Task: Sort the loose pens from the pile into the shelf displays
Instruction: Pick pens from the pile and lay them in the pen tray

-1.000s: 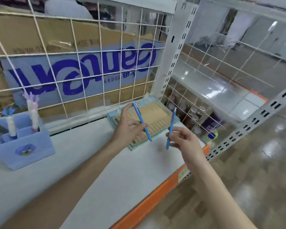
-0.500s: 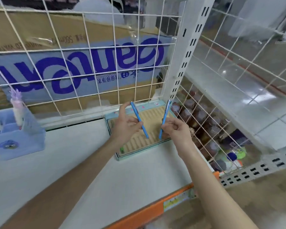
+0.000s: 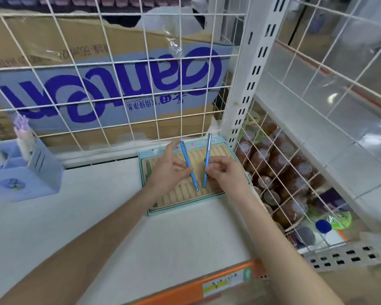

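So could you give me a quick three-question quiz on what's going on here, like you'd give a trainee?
1. True or false: each hand holds one blue pen.
2. Over what are both pens held? A) the lilac pen stand B) the ridged display tray C) the cardboard box
3. Fill in: the tray sits on the white shelf against the wire ____.

Key: 1. True: left hand holds the left pen, right hand the right pen. 2. B, the display tray, not the pen stand. 3. grid.

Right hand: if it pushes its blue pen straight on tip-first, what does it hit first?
Probably the ribbed beige tray in the teal display box; the blue pen in the right hand points down at it, though depth is unclear.
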